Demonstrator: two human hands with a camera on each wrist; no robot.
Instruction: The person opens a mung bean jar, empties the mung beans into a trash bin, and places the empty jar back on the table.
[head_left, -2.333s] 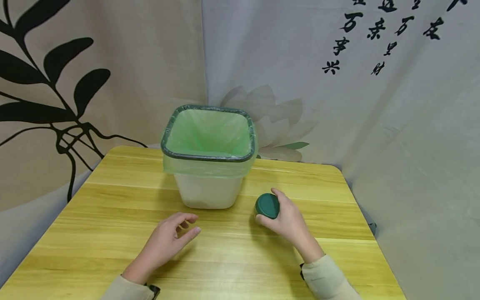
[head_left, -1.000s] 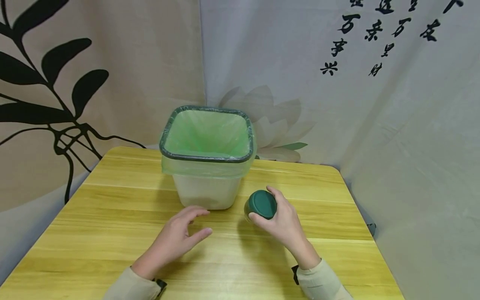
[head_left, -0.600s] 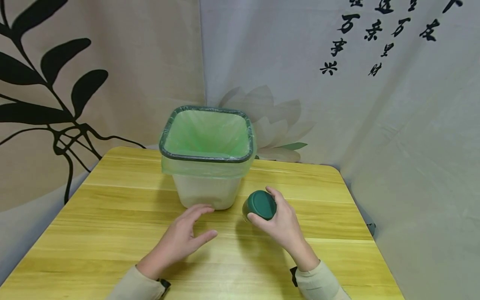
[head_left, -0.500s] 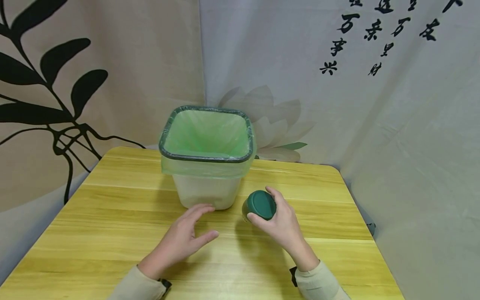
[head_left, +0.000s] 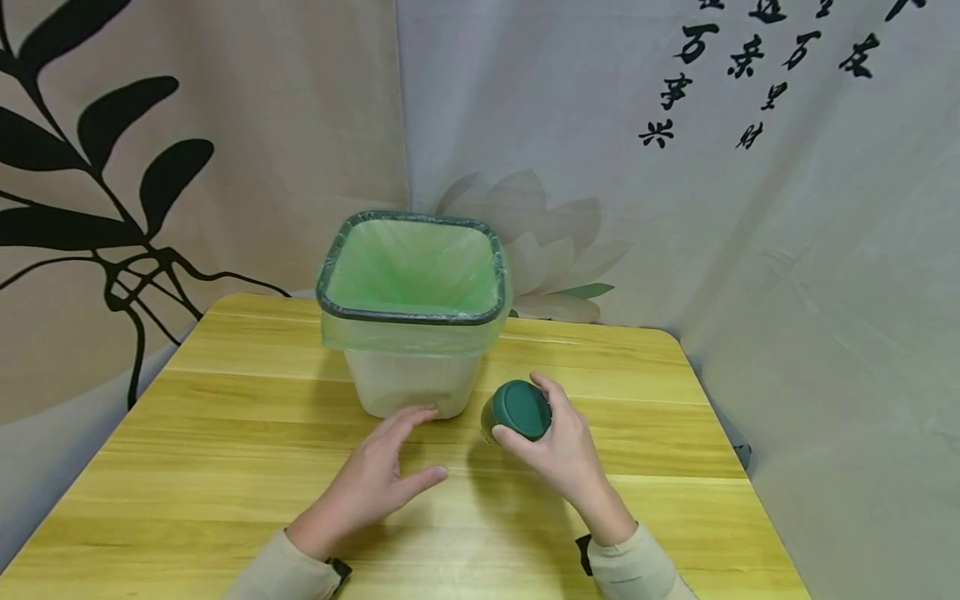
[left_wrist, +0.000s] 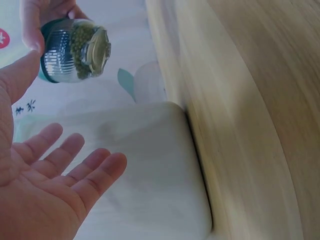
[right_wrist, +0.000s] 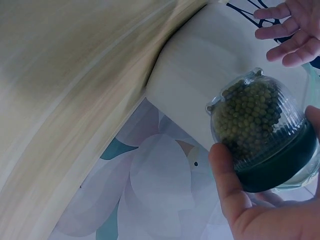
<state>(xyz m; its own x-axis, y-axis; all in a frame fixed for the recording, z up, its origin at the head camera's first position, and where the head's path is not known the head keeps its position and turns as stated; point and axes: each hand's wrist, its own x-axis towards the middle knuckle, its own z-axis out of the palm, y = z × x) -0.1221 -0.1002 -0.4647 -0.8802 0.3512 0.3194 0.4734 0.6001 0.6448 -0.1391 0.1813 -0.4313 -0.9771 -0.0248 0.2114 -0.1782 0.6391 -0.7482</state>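
Observation:
My right hand [head_left: 558,442] grips a small clear jar [right_wrist: 252,115] by its dark green lid [head_left: 522,410], thumb on one side and fingers on the other. Green beans that look like mung beans [right_wrist: 250,112] lie inside the ribbed jar. In the left wrist view the jar [left_wrist: 75,50] hangs above the wooden table with its base showing. My left hand [head_left: 367,479] is spread with fingers relaxed and holds nothing. Its fingertips overlap the lower front of the white bin [head_left: 416,379] in the head view.
The bin wears a green liner bag [head_left: 416,337] held by a dark rim [head_left: 412,318], and it stands toward the back of the wooden table [head_left: 225,467]. Hanging cloth [head_left: 547,100] with printed plants and characters closes off the back and sides.
The jar, in my right hand, has shifted slightly left and tilted, so its side shows below the lid. My left hand has moved right and forward, its fingers spreading toward the bin's base.

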